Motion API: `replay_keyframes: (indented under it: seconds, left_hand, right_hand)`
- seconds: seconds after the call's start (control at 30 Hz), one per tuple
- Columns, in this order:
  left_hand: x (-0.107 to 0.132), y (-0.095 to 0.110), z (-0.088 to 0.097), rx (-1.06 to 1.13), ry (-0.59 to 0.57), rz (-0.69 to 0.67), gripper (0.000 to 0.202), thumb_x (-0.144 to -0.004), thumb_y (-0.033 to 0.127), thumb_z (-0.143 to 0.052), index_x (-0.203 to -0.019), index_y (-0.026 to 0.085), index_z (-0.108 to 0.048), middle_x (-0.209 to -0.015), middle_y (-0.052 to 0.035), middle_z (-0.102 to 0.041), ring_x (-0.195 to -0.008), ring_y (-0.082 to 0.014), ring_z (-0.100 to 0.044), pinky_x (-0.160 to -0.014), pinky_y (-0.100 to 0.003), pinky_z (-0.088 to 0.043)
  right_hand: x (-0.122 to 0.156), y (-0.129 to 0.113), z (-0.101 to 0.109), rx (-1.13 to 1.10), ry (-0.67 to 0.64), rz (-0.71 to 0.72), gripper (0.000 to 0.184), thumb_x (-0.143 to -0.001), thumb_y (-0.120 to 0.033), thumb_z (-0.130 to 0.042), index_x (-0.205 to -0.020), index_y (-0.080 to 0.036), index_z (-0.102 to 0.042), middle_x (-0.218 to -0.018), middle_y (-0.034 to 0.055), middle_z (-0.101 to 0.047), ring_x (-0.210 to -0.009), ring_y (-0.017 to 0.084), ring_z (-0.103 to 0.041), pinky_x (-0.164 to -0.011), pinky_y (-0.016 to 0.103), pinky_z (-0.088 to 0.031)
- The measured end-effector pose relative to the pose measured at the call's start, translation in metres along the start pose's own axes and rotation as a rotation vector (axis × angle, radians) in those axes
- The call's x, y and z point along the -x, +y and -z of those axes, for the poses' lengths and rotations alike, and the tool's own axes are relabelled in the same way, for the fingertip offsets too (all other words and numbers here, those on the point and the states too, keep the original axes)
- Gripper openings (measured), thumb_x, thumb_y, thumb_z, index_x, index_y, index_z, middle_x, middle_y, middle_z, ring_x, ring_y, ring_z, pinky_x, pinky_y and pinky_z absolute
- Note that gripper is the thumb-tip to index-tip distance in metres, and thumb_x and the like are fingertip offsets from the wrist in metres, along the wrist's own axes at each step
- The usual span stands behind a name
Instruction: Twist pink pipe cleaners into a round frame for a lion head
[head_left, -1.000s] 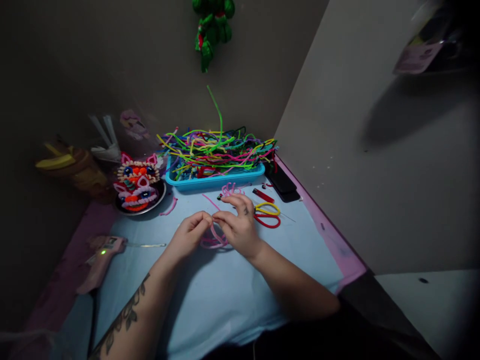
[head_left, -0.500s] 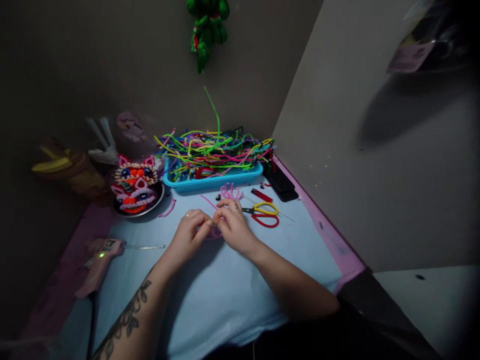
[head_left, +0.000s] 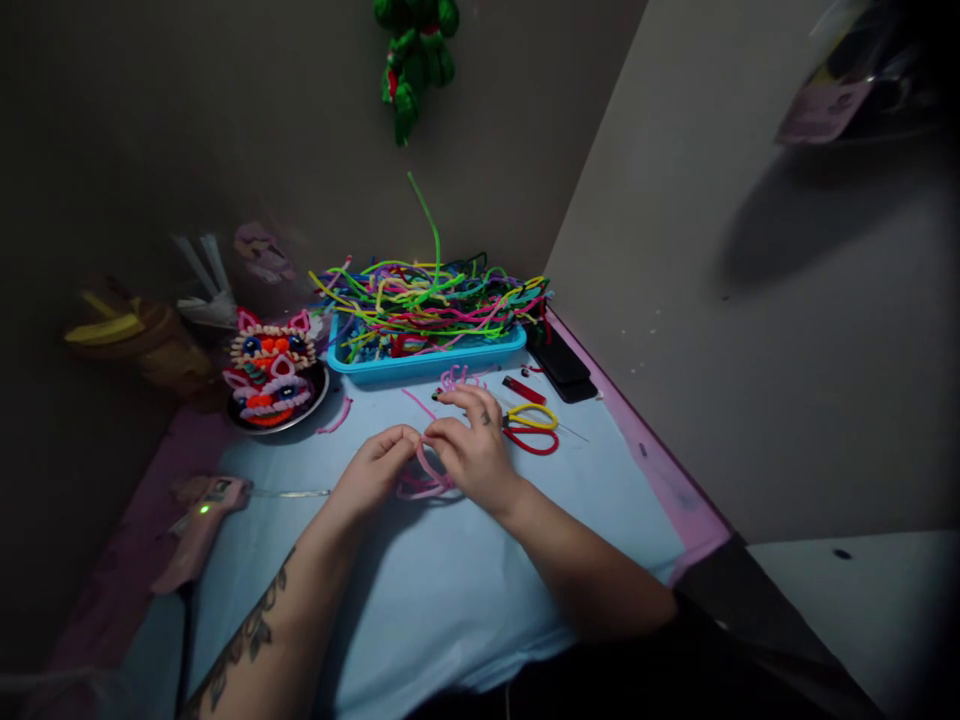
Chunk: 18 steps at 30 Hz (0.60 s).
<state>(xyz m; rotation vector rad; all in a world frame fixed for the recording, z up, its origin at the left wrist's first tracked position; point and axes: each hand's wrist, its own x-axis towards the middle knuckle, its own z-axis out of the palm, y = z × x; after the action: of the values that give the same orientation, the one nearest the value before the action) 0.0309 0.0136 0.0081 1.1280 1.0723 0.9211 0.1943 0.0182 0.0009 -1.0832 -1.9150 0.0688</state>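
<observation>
Pink pipe cleaners [head_left: 426,488], bent into loops, hang between my two hands just over the blue cloth. My left hand [head_left: 379,465] pinches one pink strand between thumb and forefinger. Close beside it, my right hand [head_left: 476,450] pinches the same strand with thumb and forefinger, its other fingers raised. Behind my right hand lies a bunch of curled pink pipe cleaners [head_left: 459,378], partly hidden by the fingers. The scissors [head_left: 534,428], with one yellow and one red handle, rest right of that hand, their blades mostly covered.
A blue tray [head_left: 427,368] heaped with colourful pipe cleaners stands at the back. On the left are a bowl [head_left: 281,428] with fuzzy lion-like heads and a pink glue gun [head_left: 199,535] with its cord. A red lighter [head_left: 523,390] and a black phone-like object [head_left: 562,365] lie right.
My right hand has turned and lifted its outer fingers, now covering the scissors' blades. The pink loops below my hands show more clearly. My left hand has shifted slightly.
</observation>
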Motion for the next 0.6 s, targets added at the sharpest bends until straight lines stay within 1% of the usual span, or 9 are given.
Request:
replay_keyframes:
  seconds: [0.1,0.17,0.3,0.43,0.5,0.53,0.6]
  left_hand:
    - [-0.0011,-0.0051,-0.0004,0.088,-0.037,0.032,0.025,-0.079,0.038,-0.059,-0.065,0.018,-0.053,-0.056,0.0043,-0.048,-0.053,-0.0108,-0.042,-0.054,-0.023,-0.033]
    - [-0.0012,-0.0063,-0.0007,0.099,-0.052,0.041,0.026,-0.080,0.039,-0.058,-0.066,0.018,-0.054,-0.058,0.0030,-0.051,-0.054,-0.0116,-0.045,-0.055,-0.024,-0.034]
    - [-0.0005,-0.0028,-0.0016,0.017,-0.027,-0.011,0.024,-0.080,0.037,-0.059,-0.065,0.018,-0.055,-0.058,0.0032,-0.051,-0.055,-0.0115,-0.045,-0.057,-0.024,-0.035]
    - [0.0003,0.0022,-0.0014,-0.120,-0.003,-0.059,0.026,-0.080,0.039,-0.060,-0.065,0.018,-0.056,-0.061,0.0029,-0.053,-0.060,-0.0129,-0.046,-0.060,-0.024,-0.037]
    - [0.0001,0.0027,-0.0002,-0.121,0.000,-0.072,0.026,-0.080,0.039,-0.061,-0.065,0.018,-0.058,-0.063,0.0026,-0.054,-0.061,-0.0131,-0.047,-0.062,-0.025,-0.038]
    - [-0.0003,0.0024,0.0007,-0.094,0.012,-0.082,0.025,-0.080,0.038,-0.062,-0.066,0.018,-0.059,-0.063,0.0027,-0.054,-0.062,-0.0129,-0.047,-0.063,-0.024,-0.038]
    - [-0.0017,0.0016,0.0030,0.008,0.063,-0.104,0.024,-0.080,0.037,-0.064,-0.067,0.017,-0.061,-0.065,0.0025,-0.054,-0.064,-0.0121,-0.048,-0.065,-0.023,-0.039]
  right_hand:
    - [0.0029,0.0006,-0.0021,0.056,0.042,0.057,0.011,-0.086,-0.020,-0.061,-0.087,-0.027,-0.070,-0.117,0.0061,-0.060,-0.121,0.027,-0.044,-0.105,0.046,-0.036]
    - [0.0047,0.0016,-0.0035,0.065,0.034,0.064,0.015,-0.086,-0.018,-0.059,-0.089,-0.028,-0.070,-0.119,0.0057,-0.060,-0.121,0.027,-0.043,-0.105,0.047,-0.035]
    - [0.0060,0.0025,-0.0050,0.064,0.009,0.045,0.018,-0.084,-0.016,-0.057,-0.089,-0.029,-0.070,-0.120,0.0054,-0.059,-0.122,0.028,-0.042,-0.105,0.048,-0.035]
    - [0.0033,0.0007,-0.0044,0.029,-0.004,0.014,0.013,-0.081,-0.017,-0.059,-0.082,-0.026,-0.069,-0.118,0.0063,-0.058,-0.122,0.029,-0.042,-0.106,0.048,-0.035]
    - [0.0011,0.0004,-0.0033,-0.021,-0.013,-0.031,0.012,-0.083,-0.019,-0.058,-0.082,-0.025,-0.069,-0.121,0.0069,-0.056,-0.123,0.028,-0.043,-0.107,0.048,-0.036]
    - [0.0001,0.0009,-0.0023,-0.057,-0.013,-0.058,0.013,-0.085,-0.022,-0.057,-0.087,-0.025,-0.069,-0.126,0.0074,-0.054,-0.125,0.028,-0.043,-0.108,0.048,-0.037]
    - [-0.0017,0.0033,0.0003,-0.152,0.006,-0.107,0.023,-0.090,-0.030,-0.053,-0.108,-0.025,-0.066,-0.138,0.0092,-0.047,-0.131,0.027,-0.042,-0.109,0.047,-0.037]
